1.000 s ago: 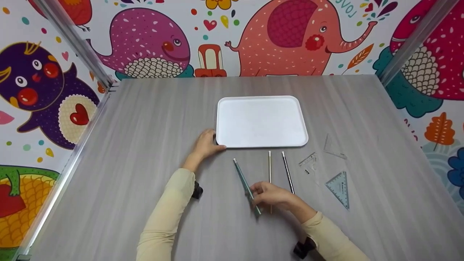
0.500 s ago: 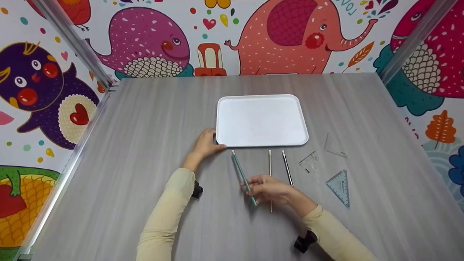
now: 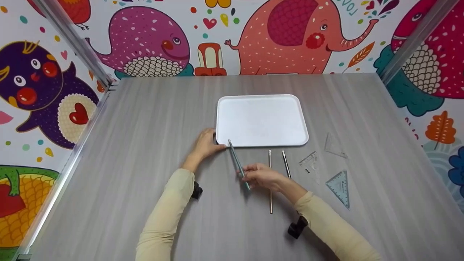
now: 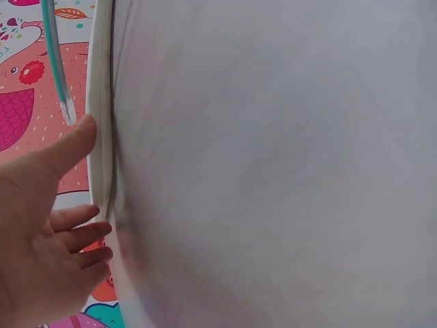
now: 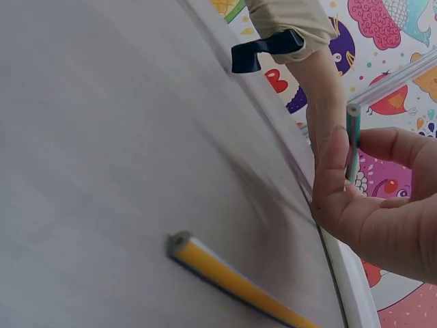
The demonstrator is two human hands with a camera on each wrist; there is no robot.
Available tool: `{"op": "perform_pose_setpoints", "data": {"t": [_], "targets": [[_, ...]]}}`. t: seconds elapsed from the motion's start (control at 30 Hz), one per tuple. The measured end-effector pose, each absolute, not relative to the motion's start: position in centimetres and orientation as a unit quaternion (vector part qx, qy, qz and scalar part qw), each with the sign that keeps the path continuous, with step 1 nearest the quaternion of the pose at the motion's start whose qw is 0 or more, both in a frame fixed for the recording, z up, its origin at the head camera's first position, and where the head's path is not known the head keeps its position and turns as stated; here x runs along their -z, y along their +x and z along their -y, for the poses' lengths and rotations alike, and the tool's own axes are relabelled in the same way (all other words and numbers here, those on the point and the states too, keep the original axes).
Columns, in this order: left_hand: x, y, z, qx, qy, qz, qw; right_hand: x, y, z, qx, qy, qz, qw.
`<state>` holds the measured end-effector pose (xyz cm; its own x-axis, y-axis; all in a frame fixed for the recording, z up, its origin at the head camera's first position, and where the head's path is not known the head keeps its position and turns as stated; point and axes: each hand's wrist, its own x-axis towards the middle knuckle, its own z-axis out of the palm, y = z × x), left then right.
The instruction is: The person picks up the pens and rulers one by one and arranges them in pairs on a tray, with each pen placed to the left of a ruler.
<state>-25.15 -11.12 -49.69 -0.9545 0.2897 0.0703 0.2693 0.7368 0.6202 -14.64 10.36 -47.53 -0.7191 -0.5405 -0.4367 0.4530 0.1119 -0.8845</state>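
Note:
A green pencil (image 3: 236, 159) is pinched between the thumb and fingers of my right hand (image 3: 262, 176). It is raised off the table, and its white-tipped far end overlaps the front left corner of the white tray (image 3: 262, 121). At that same corner, my left hand (image 3: 207, 144) touches the tray's rim with its thumb and fingertips, the thumb straight in the left wrist view. Two more pencils lie on the table: a yellow one (image 3: 270, 199), partly behind my right hand, and a black-and-white one (image 3: 286, 163), partly hidden by the right forearm.
Right of the pencils lie a clear set square (image 3: 335, 146), a small clear ruler piece (image 3: 309, 162) and a bluish set square (image 3: 339, 189). Printed cartoon walls (image 3: 286, 36) and metal posts (image 3: 72, 41) border the grey table (image 3: 108, 181).
My right hand has carried the green pencil away from me, up and slightly left, until its tip overlaps the tray corner. My left hand has stayed at the tray.

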Motion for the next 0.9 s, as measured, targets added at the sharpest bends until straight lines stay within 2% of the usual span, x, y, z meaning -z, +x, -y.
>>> {"op": "perform_pose_setpoints", "data": {"t": [0.4, 0.9], "targets": [[49.7, -25.1, 11.2, -0.333, 0.161, -0.929, -0.002, 46.8, -16.6, -9.3, 0.700, 0.005, -0.621, 0.352], [49.5, -25.2, 11.1, -0.315, 0.151, -0.937, 0.015, 46.5, -18.1, -8.8, 0.709, 0.014, -0.620, 0.336]]}}
